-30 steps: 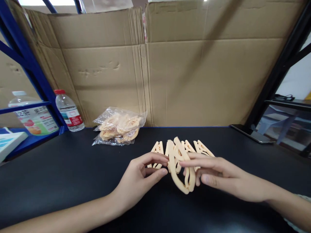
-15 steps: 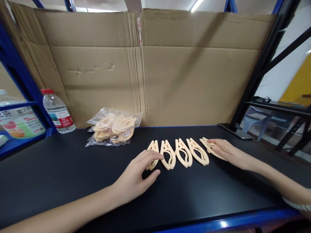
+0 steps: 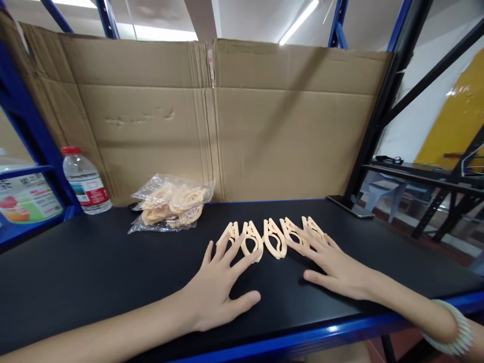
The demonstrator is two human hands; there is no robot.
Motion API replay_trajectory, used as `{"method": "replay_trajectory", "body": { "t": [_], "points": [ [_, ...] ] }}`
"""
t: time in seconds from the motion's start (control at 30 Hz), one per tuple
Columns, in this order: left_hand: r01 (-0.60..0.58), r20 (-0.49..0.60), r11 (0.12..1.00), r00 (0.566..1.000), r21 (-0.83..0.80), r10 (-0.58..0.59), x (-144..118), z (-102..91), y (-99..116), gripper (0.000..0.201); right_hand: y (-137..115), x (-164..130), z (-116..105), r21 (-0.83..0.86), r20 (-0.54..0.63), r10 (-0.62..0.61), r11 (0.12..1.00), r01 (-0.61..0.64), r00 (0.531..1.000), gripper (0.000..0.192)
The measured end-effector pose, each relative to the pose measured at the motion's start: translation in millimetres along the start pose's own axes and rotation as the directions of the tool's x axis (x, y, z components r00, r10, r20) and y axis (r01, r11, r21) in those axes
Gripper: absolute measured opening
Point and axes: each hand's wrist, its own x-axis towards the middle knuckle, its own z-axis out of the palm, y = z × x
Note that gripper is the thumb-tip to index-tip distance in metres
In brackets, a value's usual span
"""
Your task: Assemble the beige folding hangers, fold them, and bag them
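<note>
Several cream plastic folding hangers, folded up, lie side by side in a row on the black tabletop [image 3: 132,282]. My left hand [image 3: 215,290] is open, its spread fingers over the leftmost hanger [image 3: 233,229] and the lower end of the hanger beside it [image 3: 247,229]. The middle hanger [image 3: 267,242] lies uncovered between my hands. My right hand [image 3: 338,262], also open with fingers spread, reaches across the two hangers on the right, partly hiding the rightmost hanger [image 3: 307,223]. Whether the fingertips press on the hangers I cannot tell.
Clear plastic bags of more cream hangers [image 3: 172,204] lie at the back left, near a red-capped water bottle [image 3: 86,184]. A phone [image 3: 350,206] rests at the back right. Cardboard panels [image 3: 151,121] wall off the rear; a blue rail [image 3: 302,340] edges the front.
My right hand has let go of the rightmost hanger, now in line with the row, and moved left with its fingers spread. My left hand's fingers have fanned out. The view has shifted slightly.
</note>
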Motion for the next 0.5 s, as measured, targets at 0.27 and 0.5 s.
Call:
{"method": "replay_trajectory", "body": {
  "t": [0.27, 0.5],
  "points": [
    [0.091, 0.111, 0.995, 0.989, 0.049, -0.096, 27.0, -3.5, -19.0, 0.072, -4.4, 40.5, -4.1, 0.039, 0.076, -0.037, 0.999, 0.034, 0.996, 0.068],
    [0.136, 0.103, 0.988, 0.984, 0.074, -0.143, 74.1, -12.1, -70.9, 0.072, 16.6, 108.6, -2.8, -0.017, 0.059, -0.019, 1.000, 0.020, 0.998, 0.071]
  ]
}}
